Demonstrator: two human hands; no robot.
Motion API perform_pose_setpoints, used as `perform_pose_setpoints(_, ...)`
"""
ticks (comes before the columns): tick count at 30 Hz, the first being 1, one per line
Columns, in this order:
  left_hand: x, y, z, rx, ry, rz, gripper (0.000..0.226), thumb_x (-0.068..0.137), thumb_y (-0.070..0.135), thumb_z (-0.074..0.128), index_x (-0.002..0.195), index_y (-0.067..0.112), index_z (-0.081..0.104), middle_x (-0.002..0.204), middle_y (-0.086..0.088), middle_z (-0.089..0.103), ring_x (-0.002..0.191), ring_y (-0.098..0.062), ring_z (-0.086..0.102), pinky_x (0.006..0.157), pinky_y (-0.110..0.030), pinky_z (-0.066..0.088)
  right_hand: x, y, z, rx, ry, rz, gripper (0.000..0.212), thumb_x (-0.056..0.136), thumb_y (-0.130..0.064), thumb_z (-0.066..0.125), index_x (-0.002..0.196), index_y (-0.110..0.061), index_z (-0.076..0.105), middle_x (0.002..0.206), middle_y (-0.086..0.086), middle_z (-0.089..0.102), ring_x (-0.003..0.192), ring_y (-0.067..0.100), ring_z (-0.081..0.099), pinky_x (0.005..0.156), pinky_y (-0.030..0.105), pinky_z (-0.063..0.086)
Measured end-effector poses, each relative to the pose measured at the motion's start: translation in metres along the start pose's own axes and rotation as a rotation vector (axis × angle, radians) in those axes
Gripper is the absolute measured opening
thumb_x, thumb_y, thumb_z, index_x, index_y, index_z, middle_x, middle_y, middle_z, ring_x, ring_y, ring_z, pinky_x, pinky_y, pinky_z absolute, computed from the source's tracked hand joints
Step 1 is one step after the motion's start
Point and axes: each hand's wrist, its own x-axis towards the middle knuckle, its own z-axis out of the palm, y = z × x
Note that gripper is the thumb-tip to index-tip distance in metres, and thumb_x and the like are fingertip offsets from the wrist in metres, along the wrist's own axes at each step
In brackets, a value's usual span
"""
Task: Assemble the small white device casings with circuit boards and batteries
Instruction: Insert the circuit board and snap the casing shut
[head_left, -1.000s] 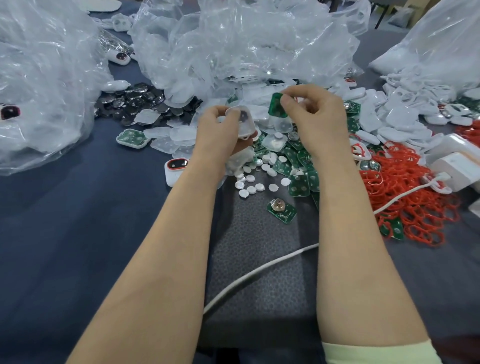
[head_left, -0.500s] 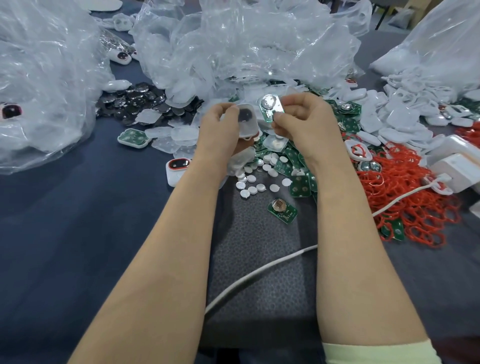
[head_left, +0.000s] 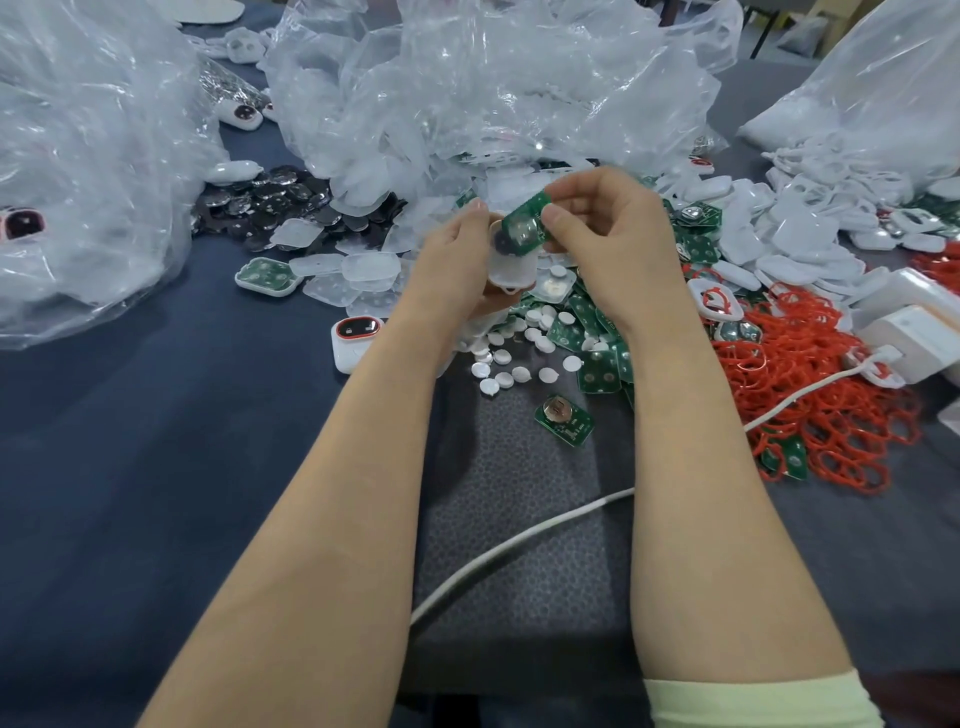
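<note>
Finished, far left: a casing half already carrying a green board lies on the blue table. A closed device with a red-rimmed window lies nearer, just beside the left forearm.
Left hand: raised above the table, fingers curled round a translucent white casing, its hollow side facing the camera.
Circuit board: green, with a round silver fitting, tilted, its lower edge overlapping the top of the held casing. Whether a battery is in it cannot be told.
Right hand: thumb and forefinger pinch the board at its upper right edge, other fingers curled.
Step in hand: by the look of it, seating the board in the shell; it is not yet home.
Still to do, right: loose boards, white casing halves and red rings lie heaped, so most of the work appears to remain.
</note>
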Motion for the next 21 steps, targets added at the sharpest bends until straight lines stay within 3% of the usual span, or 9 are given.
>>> perform_pose_setpoints(5,0.000,0.000,0.001,0.033,-0.043,0.022,0.040,0.104,0.040,0.031,0.088,0.020,0.063,0.087,-0.005,0.071,0.071,-0.016,0.070,0.056,-0.022,0.055,0.000,0.002,0.001,-0.149,-0.084,-0.038,0.025,0.088,-0.003,0.060,0.082,-0.028,0.065,0.089,0.002,0.067,0.087,0.016,0.064,0.084,0.032,0.055)
perform_pose_setpoints(7,0.000,-0.001,0.001,0.047,-0.052,0.036,0.041,0.104,0.040,0.030,0.091,0.019,0.063,0.087,-0.007,0.071,0.070,-0.015,0.069,0.056,-0.022,0.055,0.000,0.002,0.003,-0.174,-0.100,-0.036,0.025,0.088,-0.004,0.060,0.082,-0.028,0.066,0.088,0.000,0.068,0.087,0.016,0.065,0.085,0.034,0.054)
perform_pose_setpoints(10,0.001,-0.002,0.001,0.082,-0.049,0.035,0.041,0.104,0.042,0.029,0.093,0.020,0.062,0.097,-0.011,0.070,0.083,-0.021,0.070,0.063,-0.027,0.058,0.000,0.003,0.003,-0.216,-0.106,-0.034,0.021,0.088,-0.005,0.060,0.085,-0.025,0.067,0.090,0.000,0.068,0.085,0.016,0.065,0.084,0.034,0.054)
perform_pose_setpoints(14,0.001,-0.001,0.002,0.068,-0.044,0.031,0.042,0.103,0.043,0.029,0.092,0.020,0.062,0.100,-0.013,0.070,0.087,-0.022,0.069,0.060,-0.025,0.057,0.000,0.003,0.006,-0.266,-0.094,-0.036,0.019,0.088,-0.008,0.061,0.086,-0.026,0.067,0.098,0.006,0.064,0.085,0.020,0.063,0.081,0.030,0.053)
perform_pose_setpoints(18,0.000,-0.001,0.003,0.032,-0.036,0.021,0.041,0.103,0.043,0.030,0.094,0.018,0.062,0.098,-0.012,0.069,0.086,-0.022,0.069,0.054,-0.022,0.054,0.000,0.004,0.008,-0.330,-0.062,-0.079,0.016,0.088,-0.009,0.061,0.092,-0.021,0.071,0.098,0.003,0.061,0.082,0.010,0.055,0.074,0.010,0.043)
perform_pose_setpoints(21,-0.001,0.000,0.002,0.034,-0.035,0.027,0.040,0.103,0.042,0.031,0.092,0.020,0.063,0.099,-0.012,0.069,0.089,-0.023,0.070,0.055,-0.024,0.055,0.000,0.004,0.012,-0.359,-0.059,-0.085,0.014,0.088,-0.011,0.062,0.096,-0.019,0.071,0.098,0.001,0.056,0.082,0.010,0.054,0.078,0.015,0.042)
